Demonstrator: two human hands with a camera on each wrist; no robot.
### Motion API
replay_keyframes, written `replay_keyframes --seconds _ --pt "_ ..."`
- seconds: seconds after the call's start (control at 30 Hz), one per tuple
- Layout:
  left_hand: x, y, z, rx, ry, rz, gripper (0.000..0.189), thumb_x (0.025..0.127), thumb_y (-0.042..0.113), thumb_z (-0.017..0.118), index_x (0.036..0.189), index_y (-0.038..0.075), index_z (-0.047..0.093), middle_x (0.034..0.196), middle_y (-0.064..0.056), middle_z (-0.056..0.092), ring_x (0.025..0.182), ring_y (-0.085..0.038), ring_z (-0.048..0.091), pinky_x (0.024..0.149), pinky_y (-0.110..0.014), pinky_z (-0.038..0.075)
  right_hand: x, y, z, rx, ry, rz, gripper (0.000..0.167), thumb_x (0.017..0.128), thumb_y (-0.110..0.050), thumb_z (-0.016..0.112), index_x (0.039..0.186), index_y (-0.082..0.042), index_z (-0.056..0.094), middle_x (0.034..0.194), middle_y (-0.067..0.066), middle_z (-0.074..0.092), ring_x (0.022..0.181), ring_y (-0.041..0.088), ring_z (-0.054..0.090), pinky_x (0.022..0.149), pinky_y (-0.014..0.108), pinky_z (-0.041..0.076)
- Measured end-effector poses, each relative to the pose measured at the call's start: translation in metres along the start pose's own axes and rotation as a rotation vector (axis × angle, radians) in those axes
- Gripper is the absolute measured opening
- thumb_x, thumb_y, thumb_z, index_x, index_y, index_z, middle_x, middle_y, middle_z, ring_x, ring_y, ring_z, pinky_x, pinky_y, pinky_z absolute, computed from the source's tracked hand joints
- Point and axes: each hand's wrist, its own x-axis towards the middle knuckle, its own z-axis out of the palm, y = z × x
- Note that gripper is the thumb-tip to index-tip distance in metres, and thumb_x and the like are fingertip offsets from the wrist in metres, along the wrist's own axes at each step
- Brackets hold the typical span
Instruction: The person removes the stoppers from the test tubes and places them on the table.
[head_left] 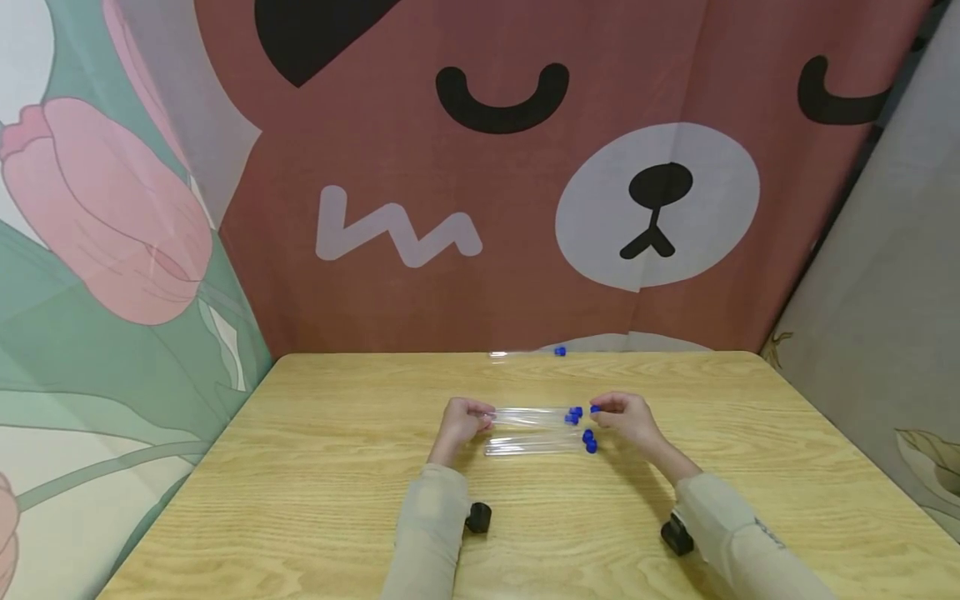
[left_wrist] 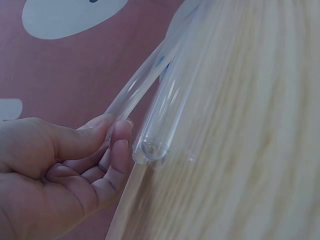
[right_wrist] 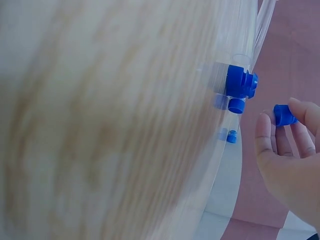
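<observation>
Surface [head_left: 337, 517] of light wood grain, met at the back by a brown-red cloth [head_left: 375, 308] printed with a pale zigzag [head_left: 408, 252] and a pale muzzle [head_left: 600, 200]. Flanked on the left by a tulip drape [head_left: 112, 208], on the right by a greyish drape [head_left: 892, 275] with leaf outlines. Carried several clear tubes [head_left: 525, 447] lying side by side near the middle, blue caps [head_left: 588, 436] at the right ends, and a lone capped tube [head_left: 517, 356] along the back edge.

Pinched a tilted tube [left_wrist: 135, 90] by its end between thumb and fingers of the left hand [head_left: 461, 421], just beside the other tubes. Pinched a separate cap [right_wrist: 285, 115] between thumb and fingertips of the right hand [head_left: 630, 417], just off the tubes' capped ends.

Bore a dark marking [head_left: 768, 533] on the right sleeve [head_left: 738, 525], too small to read. Ran both forearms out of the head view at the bottom. Overlapped too closely, and too transparently, to count the tubes; could not tell whether the tilted tube had a cap on its far end.
</observation>
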Motion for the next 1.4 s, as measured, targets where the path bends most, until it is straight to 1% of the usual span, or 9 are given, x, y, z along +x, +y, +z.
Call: replay_keyframes --seconds 0.27,0.47,0.6,0.73,0.87,0.97,1.13,1.2,1.4 --pt "-0.0004 0.0007 0.001 0.012 -0.009 -0.003 0.018 0.075 -0.02 0.056 0.091 -0.014 0.062 0.085 -0.022 0.064 0.071 -0.026 0.063 0.063 -0.026 0.052 0.0009 -0.0008 -0.0002 -0.014 0.002 0.02 0.023 0.079 0.006 0.061 0.099 0.017 0.055 0.085 0.015 0.062 0.07 0.013 0.057 0.065 0.034 0.051" --pt "-0.0031 -0.0007 0.0001 0.089 -0.001 0.003 0.015 0.075 -0.016 0.059 0.088 -0.01 0.064 0.085 -0.016 0.064 0.068 -0.016 0.058 0.061 -0.022 0.049 0.0011 -0.001 -0.0003 -0.053 0.009 0.011 0.022 0.078 0.004 0.063 0.097 0.015 0.057 0.087 0.016 0.062 0.073 0.014 0.057 0.063 0.029 0.05" --pt "-0.0048 -0.0006 0.0001 0.142 0.022 0.023 0.013 0.074 -0.013 0.062 0.086 -0.009 0.066 0.089 -0.016 0.064 0.066 -0.012 0.052 0.056 -0.02 0.044 0.0006 -0.0014 -0.0001 -0.081 0.014 0.003 0.022 0.078 0.002 0.065 0.095 0.014 0.059 0.087 0.015 0.063 0.073 0.016 0.057 0.062 0.029 0.049" --pt "-0.0056 -0.0003 0.0007 0.208 0.042 0.039 0.011 0.075 -0.011 0.063 0.085 -0.008 0.066 0.086 -0.017 0.064 0.063 -0.012 0.048 0.052 -0.019 0.041 0.0003 -0.0014 0.0006 -0.091 0.019 0.006 0.02 0.077 0.002 0.066 0.093 0.012 0.06 0.085 0.014 0.063 0.072 0.015 0.056 0.061 0.029 0.049" --pt "-0.0055 -0.001 0.0013 0.257 0.048 0.039 0.01 0.075 -0.01 0.064 0.084 -0.006 0.067 0.081 -0.014 0.063 0.062 -0.012 0.048 0.052 -0.02 0.041 0.0007 0.0001 0.0012 -0.095 0.032 0.001 0.019 0.075 0.004 0.066 0.091 0.012 0.06 0.084 0.014 0.063 0.071 0.012 0.056 0.06 0.025 0.049" --pt "-0.0052 -0.0017 0.0015 0.267 0.049 0.038 0.012 0.074 -0.011 0.064 0.084 -0.006 0.067 0.081 -0.012 0.063 0.065 -0.013 0.051 0.055 -0.022 0.044 0.0009 0.0011 0.0012 -0.1 0.035 -0.012 0.02 0.075 0.004 0.066 0.092 0.013 0.06 0.084 0.015 0.063 0.071 0.012 0.057 0.06 0.024 0.049" --pt "-0.0048 -0.0017 0.0015 0.27 0.055 0.026 0.013 0.072 -0.012 0.065 0.083 -0.005 0.067 0.084 -0.011 0.064 0.072 -0.017 0.055 0.059 -0.024 0.047 0.0001 0.0007 0.0015 -0.1 0.028 -0.011 0.02 0.076 0.004 0.066 0.092 0.013 0.06 0.082 0.013 0.063 0.069 0.013 0.056 0.059 0.029 0.05" --pt "-0.0049 -0.0011 0.0016 0.275 0.063 0.018 0.013 0.071 -0.012 0.065 0.082 -0.005 0.067 0.083 -0.011 0.065 0.073 -0.018 0.056 0.059 -0.024 0.046 -0.0003 0.0001 0.0016 -0.098 0.023 -0.011 0.02 0.076 0.004 0.066 0.092 0.014 0.06 0.081 0.013 0.062 0.068 0.012 0.055 0.058 0.031 0.05" --pt "-0.0047 -0.0004 0.0024 0.312 0.081 0.009 0.011 0.071 -0.012 0.066 0.079 -0.005 0.067 0.076 -0.01 0.063 0.068 -0.017 0.053 0.053 -0.023 0.045 -0.0012 -0.002 0.002 -0.099 0.024 -0.008 0.019 0.075 0.004 0.066 0.091 0.014 0.06 0.079 0.012 0.063 0.066 0.011 0.055 0.057 0.032 0.051"
